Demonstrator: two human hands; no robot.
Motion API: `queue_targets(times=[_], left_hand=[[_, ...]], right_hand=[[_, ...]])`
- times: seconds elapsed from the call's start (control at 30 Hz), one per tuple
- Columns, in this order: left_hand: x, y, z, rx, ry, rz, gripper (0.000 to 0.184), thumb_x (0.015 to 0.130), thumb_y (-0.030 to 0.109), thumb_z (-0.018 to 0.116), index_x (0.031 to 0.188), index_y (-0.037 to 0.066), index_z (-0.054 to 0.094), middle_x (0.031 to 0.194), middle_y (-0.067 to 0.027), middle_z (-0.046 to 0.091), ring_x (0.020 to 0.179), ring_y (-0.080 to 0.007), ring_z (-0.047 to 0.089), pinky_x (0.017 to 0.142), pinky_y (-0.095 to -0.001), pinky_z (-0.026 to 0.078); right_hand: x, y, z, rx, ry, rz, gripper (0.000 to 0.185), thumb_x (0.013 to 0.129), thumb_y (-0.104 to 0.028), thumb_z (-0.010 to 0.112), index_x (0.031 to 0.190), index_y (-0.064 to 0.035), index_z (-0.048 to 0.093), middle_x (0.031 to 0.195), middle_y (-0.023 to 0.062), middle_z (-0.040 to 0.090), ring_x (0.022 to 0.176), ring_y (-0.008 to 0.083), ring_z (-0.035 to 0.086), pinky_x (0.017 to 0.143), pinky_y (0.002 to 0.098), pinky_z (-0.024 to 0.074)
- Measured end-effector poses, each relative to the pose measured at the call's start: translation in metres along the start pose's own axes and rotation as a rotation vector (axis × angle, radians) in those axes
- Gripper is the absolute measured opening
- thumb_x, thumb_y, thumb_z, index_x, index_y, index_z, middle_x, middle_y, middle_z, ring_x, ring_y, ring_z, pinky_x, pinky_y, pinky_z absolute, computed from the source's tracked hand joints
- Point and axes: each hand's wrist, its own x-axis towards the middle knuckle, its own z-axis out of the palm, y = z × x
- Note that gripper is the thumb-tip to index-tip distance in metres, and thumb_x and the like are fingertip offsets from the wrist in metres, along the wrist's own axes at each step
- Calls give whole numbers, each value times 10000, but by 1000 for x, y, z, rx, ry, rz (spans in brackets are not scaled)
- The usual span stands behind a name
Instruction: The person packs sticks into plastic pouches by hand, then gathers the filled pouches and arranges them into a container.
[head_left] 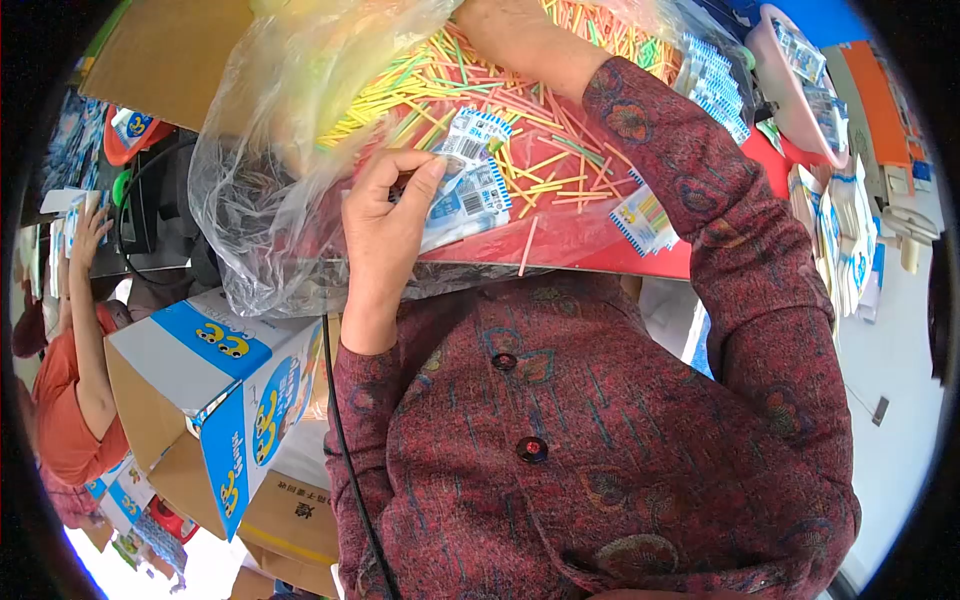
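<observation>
My left hand [385, 215] has thumb and forefinger closed on the edge of a blue-and-white printed packet [470, 195] with barcodes. Another similar packet [478, 130] overlaps it from above, against the sticks. My right hand [495, 30] reaches over a big heap of thin yellow, pink and green sticks [400, 85]. Its fingers are cut off by the top edge of the view, so their grip is hidden. Below my right forearm lies a single packet with coloured sticks showing [645, 222]. One loose pink stick [528, 246] hangs over the table's front edge.
Clear plastic sheeting [265, 170] drapes over the heap's left side. Stacked packets [712, 85] and a pink basin [790, 95] of packets stand at the right. An opened blue-and-white carton [215, 350] sits lower left. Another person's hand [90, 225] holds packets at far left.
</observation>
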Motion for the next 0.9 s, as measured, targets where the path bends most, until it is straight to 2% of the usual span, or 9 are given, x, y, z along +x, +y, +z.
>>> queue_targets(times=[0.1,0.2,0.37,0.5,0.63,0.73,0.77,0.87,0.9], left_hand=[[0,-1,-2,10,8,-8,87,861,66,663,898,-13,661,834,-9,629,766,-62,550,699,-211,440],[0,-1,-1,15,19,-6,91,864,74,662,901,-10,663,829,-4,633,763,-61,551,695,-210,441],[1,-5,-2,7,22,-29,100,869,86,661,914,-3,667,826,8,640,759,-53,548,689,-207,440],[2,-3,-2,-69,3,-64,105,874,90,657,924,-1,668,827,15,640,754,-42,540,684,-200,439],[3,-5,-2,-78,-2,-55,112,878,93,654,930,-6,665,834,20,638,754,-33,534,679,-194,438],[3,-6,0,-61,3,-34,107,880,92,652,932,-1,662,837,20,635,754,-34,534,678,-190,436],[3,-6,-1,-53,10,-26,104,882,91,651,933,1,661,838,20,634,754,-34,534,678,-188,435],[2,-5,-4,-122,12,-40,98,889,95,644,943,14,657,842,18,634,758,-40,540,683,-193,439],[1,-5,-4,-160,11,-50,95,893,97,641,948,21,655,844,18,634,760,-43,543,685,-195,440]], right_hand=[[2,-1,15,-86,93,6,126,697,-150,610,718,-50,684,770,175,657,760,322,642,699,436,498],[0,6,16,121,96,-22,147,713,-153,607,718,-25,680,774,185,656,750,339,645,688,433,505],[-2,5,16,138,184,52,160,737,-162,603,747,-23,683,797,192,660,761,341,648,688,423,513],[-5,4,-4,236,29,52,165,755,-154,589,789,-25,687,840,209,663,787,344,648,692,423,517],[-9,4,-8,120,-96,61,181,807,-161,584,843,-6,671,832,178,673,737,293,650,662,397,516],[-10,15,34,25,123,-11,247,878,-241,591,869,3,629,838,141,678,763,258,673,658,374,517],[-9,15,29,24,131,-13,247,878,-241,591,869,3,629,838,141,678,763,258,673,658,374,517],[-9,10,8,264,-172,289,244,844,-195,576,960,17,614,941,212,659,838,345,650,711,412,519],[-7,17,14,262,-169,288,244,844,-195,576,960,17,614,941,212,659,838,345,650,711,412,519]])
